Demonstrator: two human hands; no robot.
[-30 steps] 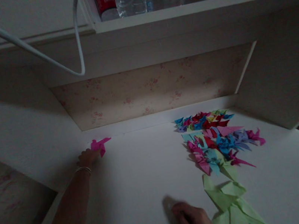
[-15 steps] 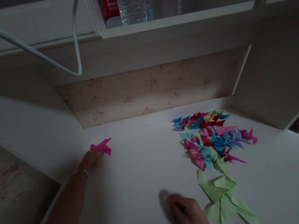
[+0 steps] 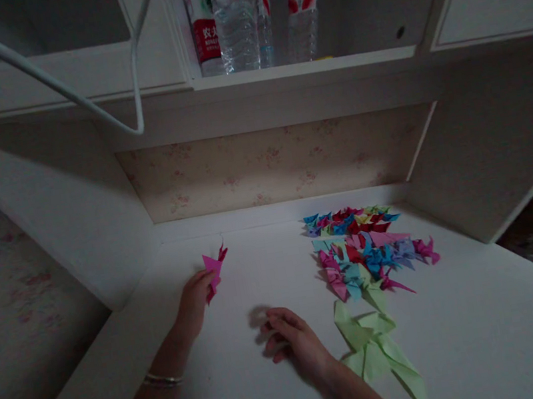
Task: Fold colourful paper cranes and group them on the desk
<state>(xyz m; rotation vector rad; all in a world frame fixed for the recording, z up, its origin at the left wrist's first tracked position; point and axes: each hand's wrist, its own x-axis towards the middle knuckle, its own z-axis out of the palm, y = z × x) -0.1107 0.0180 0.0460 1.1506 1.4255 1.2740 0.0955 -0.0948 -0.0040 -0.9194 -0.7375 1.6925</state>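
My left hand pinches a folded pink paper piece and holds it just above the white desk. A thin bracelet circles that wrist. My right hand rests on the desk with its fingers loosely curled and apart, holding nothing. It lies just left of several light green folded papers. Beyond them spreads a pile of small folded paper pieces in many colours.
A shelf above the desk carries several clear water bottles. A white cable hangs down at the upper left. White side panels wall the desk recess on both sides, and flowered paper backs it.
My left hand has drawn the pink paper piece back from the far left corner toward me and lifted it. My right hand has slid forward on the desk. The view has tilted up.
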